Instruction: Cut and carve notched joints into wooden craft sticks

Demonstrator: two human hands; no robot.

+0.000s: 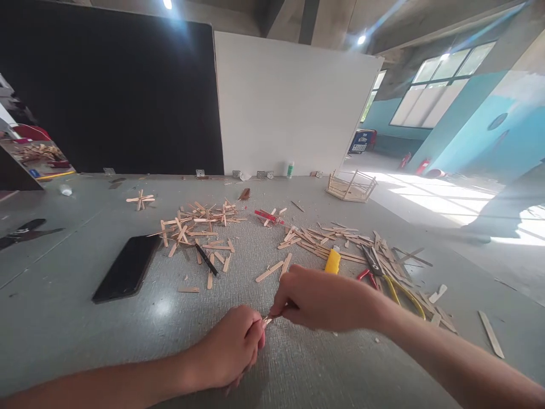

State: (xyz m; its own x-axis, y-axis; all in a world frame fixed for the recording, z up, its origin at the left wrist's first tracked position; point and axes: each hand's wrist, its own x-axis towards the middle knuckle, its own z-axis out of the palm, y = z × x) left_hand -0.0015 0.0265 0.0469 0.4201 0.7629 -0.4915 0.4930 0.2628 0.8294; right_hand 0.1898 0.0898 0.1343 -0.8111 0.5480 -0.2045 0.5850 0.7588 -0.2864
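Low in the middle of the head view, my left hand (pixel 232 347) is closed around a small pale wooden stick piece (pixel 267 321), whose end shows between the two hands. My right hand (pixel 304 298) reaches in from the right with fingers pinched on the same piece. Most of the piece is hidden by the fingers. Just beyond my right hand lie two loose craft sticks (pixel 269 271) and a yellow glue bottle or cutter (pixel 332 261), which I cannot tell apart.
A phone (pixel 126 268) lies left, near a black pen-like tool (pixel 206 260) and piled sticks (pixel 200 213). Yellow-handled scissors (pixel 394 287) rest on sticks at right. Farther back stand a stick frame (pixel 351 187), a glue stick (pixel 290 169) and an upright white panel (pixel 293 102).
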